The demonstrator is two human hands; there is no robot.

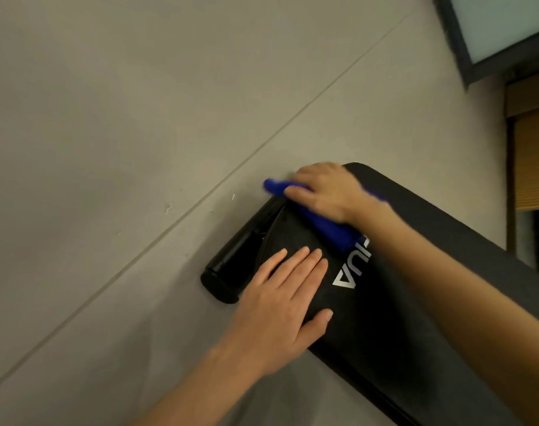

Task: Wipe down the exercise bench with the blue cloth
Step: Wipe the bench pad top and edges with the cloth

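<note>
The black padded exercise bench (415,272) runs from the middle of the view to the lower right, with white lettering on its pad. My right hand (326,192) presses the blue cloth (326,224) onto the pad near its far end; the cloth sticks out on both sides of the hand. My left hand (283,305) lies flat on the pad's near-left edge, fingers spread, holding nothing. A black roller pad (234,259) sits at the bench's end, just left of my left hand.
Grey tiled floor (123,133) with a diagonal joint line fills the left and top. A dark-framed glass panel (505,29) and a wooden-coloured blind or door (532,142) stand at the upper right.
</note>
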